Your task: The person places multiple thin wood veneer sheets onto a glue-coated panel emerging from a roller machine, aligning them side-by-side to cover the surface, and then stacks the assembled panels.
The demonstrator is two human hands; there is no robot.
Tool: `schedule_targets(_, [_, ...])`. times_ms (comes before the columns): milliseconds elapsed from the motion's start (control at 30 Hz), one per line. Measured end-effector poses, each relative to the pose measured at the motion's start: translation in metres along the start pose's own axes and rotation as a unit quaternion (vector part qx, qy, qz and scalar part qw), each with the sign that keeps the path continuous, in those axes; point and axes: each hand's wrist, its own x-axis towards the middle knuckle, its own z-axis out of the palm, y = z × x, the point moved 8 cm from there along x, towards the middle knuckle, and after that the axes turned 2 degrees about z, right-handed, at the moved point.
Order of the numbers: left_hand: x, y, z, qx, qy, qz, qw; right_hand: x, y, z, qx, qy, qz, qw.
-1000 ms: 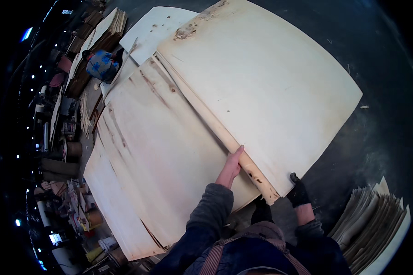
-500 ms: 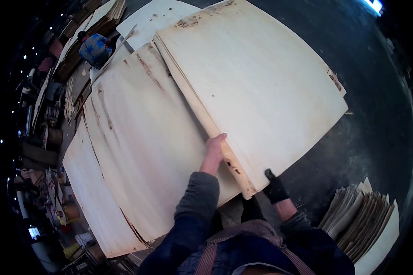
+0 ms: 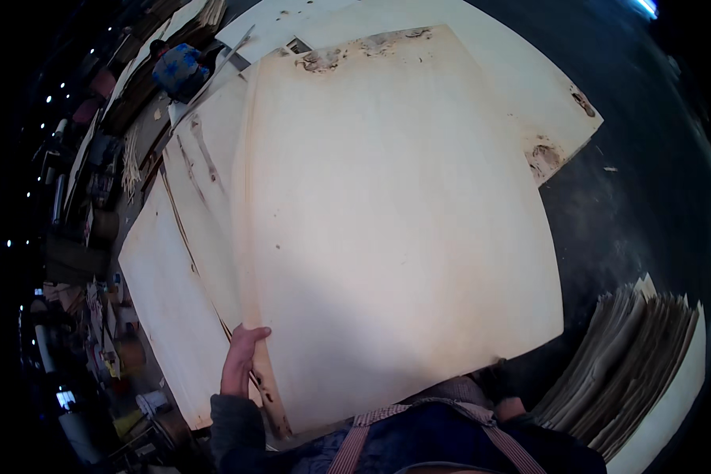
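Note:
A large pale wood veneer sheet [image 3: 403, 205] spreads in front of me, with dark knots along its far edge. At its left edge a second layer [image 3: 267, 383] peeks out beneath it. My left hand [image 3: 243, 354], bare, is closed around this left edge with the thumb on top. At the near edge, toward the right, my right hand [image 3: 498, 382] in a dark glove grips the sheet; its fingers are mostly hidden under the wood. Below and to the left lie more veneer sheets [image 3: 170, 292] with dark splits. Another knotty sheet [image 3: 529, 87] shows beyond on the right.
On the right a stack of veneer pieces [image 3: 620, 363] stands on edge. A person in a blue patterned top [image 3: 180, 71] is at the far left, near stacked sheets [image 3: 130, 103]. Assorted clutter [image 3: 107, 316] fills the left side; dark floor [image 3: 608, 205] lies to the right.
The held veneer has been drawn toward me and turned, uncovering a knotty sheet at the far right. My left hand has moved left and nearer; my right hand has moved slightly nearer and rightward.

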Motion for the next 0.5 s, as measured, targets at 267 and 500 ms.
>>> schedule_targets(267, [-0.136, -0.103, -0.012, -0.005, 0.087, -0.014, 0.996, -0.037, -0.027, -0.098, 0.067, 0.180, -0.166, 0.967])
schedule_targets(500, [-0.237, -0.133, -0.006, -0.003, 0.113, 0.007, 0.994, -0.125, -0.054, -0.064, -0.076, 0.085, -0.207, 0.972])
